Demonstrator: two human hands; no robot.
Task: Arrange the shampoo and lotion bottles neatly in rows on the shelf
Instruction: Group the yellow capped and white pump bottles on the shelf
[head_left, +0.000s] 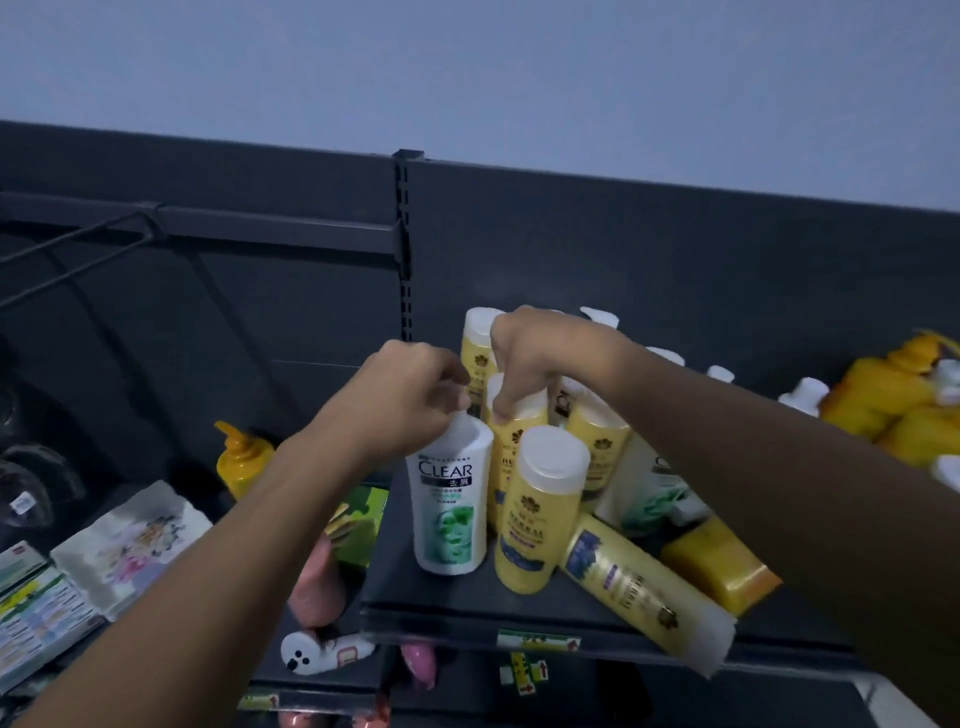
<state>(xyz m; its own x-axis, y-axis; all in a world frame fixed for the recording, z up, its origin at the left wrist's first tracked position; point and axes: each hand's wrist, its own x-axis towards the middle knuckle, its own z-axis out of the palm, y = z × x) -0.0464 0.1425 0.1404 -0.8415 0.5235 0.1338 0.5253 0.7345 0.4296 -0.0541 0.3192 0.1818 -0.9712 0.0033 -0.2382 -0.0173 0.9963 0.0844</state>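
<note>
On the dark shelf (447, 608) a white CLEAR shampoo bottle (451, 499) stands upright at the front left, and my left hand (410, 395) grips its cap from above. Right behind it stands a yellow bottle (511, 441) with a white cap; my right hand (540, 358) holds it by the top. Another yellow bottle (540, 509) stands in front, untouched. A long yellow bottle (644, 587) lies on its side, its end over the shelf's front edge. More yellow bottles (597, 441) stand behind, partly hidden by my right arm.
An orange block-shaped bottle (722, 566) lies at the right front. Yellow jugs (893, 410) and white pump tops (805, 395) crowd the far right. To the left, a lower shelf holds an orange pump bottle (241, 457), flat packets (130, 545) and a green box (358, 519).
</note>
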